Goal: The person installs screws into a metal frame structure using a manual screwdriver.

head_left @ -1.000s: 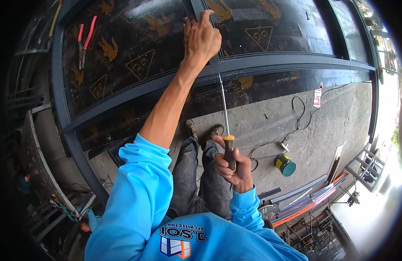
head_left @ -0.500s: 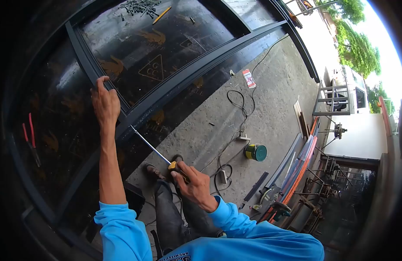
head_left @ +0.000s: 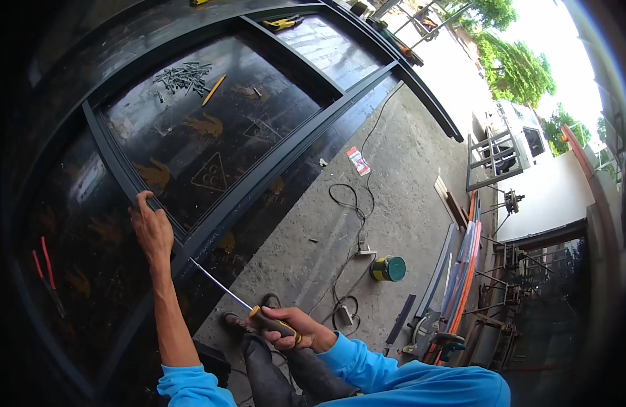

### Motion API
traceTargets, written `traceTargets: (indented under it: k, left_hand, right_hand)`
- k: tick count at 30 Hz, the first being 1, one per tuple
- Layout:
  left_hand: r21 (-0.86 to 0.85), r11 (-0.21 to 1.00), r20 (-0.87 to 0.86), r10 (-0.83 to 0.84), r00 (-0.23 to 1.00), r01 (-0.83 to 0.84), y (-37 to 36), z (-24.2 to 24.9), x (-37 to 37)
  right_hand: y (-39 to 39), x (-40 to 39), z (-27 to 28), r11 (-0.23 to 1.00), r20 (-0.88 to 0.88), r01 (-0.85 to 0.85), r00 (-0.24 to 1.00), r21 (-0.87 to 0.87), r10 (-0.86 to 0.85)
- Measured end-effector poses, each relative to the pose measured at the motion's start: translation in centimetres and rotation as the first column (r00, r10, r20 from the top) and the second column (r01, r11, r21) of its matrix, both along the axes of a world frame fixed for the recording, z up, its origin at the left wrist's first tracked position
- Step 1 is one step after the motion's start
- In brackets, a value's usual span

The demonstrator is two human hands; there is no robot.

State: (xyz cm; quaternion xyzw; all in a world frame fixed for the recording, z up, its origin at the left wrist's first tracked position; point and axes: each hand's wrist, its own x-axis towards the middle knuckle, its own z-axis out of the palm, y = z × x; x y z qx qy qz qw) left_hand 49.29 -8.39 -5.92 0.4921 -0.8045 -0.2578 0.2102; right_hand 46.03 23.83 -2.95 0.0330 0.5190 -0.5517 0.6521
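Note:
My right hand [head_left: 289, 329] is wrapped round the yellow and black handle of a screwdriver [head_left: 221, 286]. The shaft points up and left, and its tip meets the outer side of a dark metal frame [head_left: 259, 161] close to a corner joint. My left hand [head_left: 152, 230] rests on the frame's crossbar, just above that corner, with its fingers bent over the bar; whether anything is under them is hidden. Inside the frame, a pile of screws [head_left: 184, 78] and a yellow pencil [head_left: 214, 90] lie on the dark board. Red-handled pliers [head_left: 48, 278] lie to the left.
A green-lidded bucket [head_left: 389, 268], cables [head_left: 359, 217] and a power strip [head_left: 366, 252] are on the concrete floor. Metal strips [head_left: 462, 264] and a cutting tool [head_left: 448, 341] lie at the right. A yellow tool [head_left: 282, 24] is at the frame's top.
The view has shifted, so the frame and floor items appear lower and farther left. My right hand has turned round the screwdriver handle, while my left hand stays on the crossbar.

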Motion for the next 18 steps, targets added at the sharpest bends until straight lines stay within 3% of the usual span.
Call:
traceTargets:
  k: [3,4,5,6,7,8,9,10,11,13,14,15,16,18]
  left_hand:
    - [-0.031,0.999,-0.008,0.021,1.0,-0.021,-0.3,-0.5,0.4]
    - [-0.018,1.0,0.012,0.005,1.0,-0.005,-0.2,-0.2,0.5]
    - [-0.005,1.0,0.017,-0.015,1.0,0.015,0.0,0.0,0.1]
    - [-0.012,1.0,0.005,-0.022,1.0,0.022,0.0,0.1,-0.3]
    - [-0.015,0.999,0.005,-0.03,1.0,0.03,-0.1,-0.1,-0.1]
    - [-0.02,0.999,0.007,-0.026,1.0,0.026,-0.3,-0.4,0.2]
    - [-0.139,0.99,-0.018,-0.022,1.0,0.019,-0.3,-1.5,0.3]
    - [-0.147,0.989,-0.013,-0.006,1.0,0.004,-0.9,-1.3,0.8]
    - [-0.138,0.99,0.011,-0.005,1.0,0.007,-1.0,-1.2,0.8]
    - [-0.045,0.999,-0.014,-0.013,1.0,0.012,0.0,-0.4,0.2]
    - [-0.041,0.999,-0.001,0.0,1.0,0.0,0.0,-0.4,0.2]
    - [-0.053,0.999,-0.002,-0.014,1.0,0.014,0.0,-0.4,0.5]
    - [-0.072,0.997,-0.015,-0.041,0.999,0.04,-0.1,-0.4,0.3]
    - [-0.07,0.997,0.024,-0.017,1.0,0.019,-0.1,-0.6,-0.1]
  right_hand:
    - [0.3,-0.1,0.2,0.979,0.512,0.068,0.858,-0.194,0.042]
    - [0.3,0.9,0.6,0.978,0.514,0.074,0.857,-0.196,0.038]
    - [0.3,1.8,1.2,0.993,-0.344,-0.053,0.939,-0.11,0.012]
    - [0.1,2.2,1.5,0.997,-0.945,-0.06,0.322,0.046,0.063]
    - [0.0,2.3,1.2,0.998,-0.946,-0.058,0.319,0.035,0.052]
    - [-0.1,2.0,0.5,0.997,-0.75,-0.064,0.659,0.03,0.065]
    - [-0.3,1.9,-0.3,0.997,-0.432,-0.077,0.898,0.026,0.08]
    - [-0.6,1.8,-0.7,0.995,-0.045,-0.095,0.994,0.025,0.096]
    - [-0.4,1.2,-0.8,0.993,-0.047,-0.111,0.992,0.033,0.113]
    - [0.4,0.8,-0.2,0.993,0.376,-0.019,0.925,-0.112,0.06]
    - [-0.1,0.6,0.2,0.982,0.573,0.025,0.815,-0.185,0.087]
    - [-0.5,1.9,1.0,0.972,-0.198,-0.228,0.957,-0.051,0.214]
    - [-0.9,1.9,1.1,0.972,-0.186,-0.229,0.959,-0.059,0.215]
    - [-1.0,1.0,1.0,0.986,0.057,-0.116,0.991,-0.12,0.123]
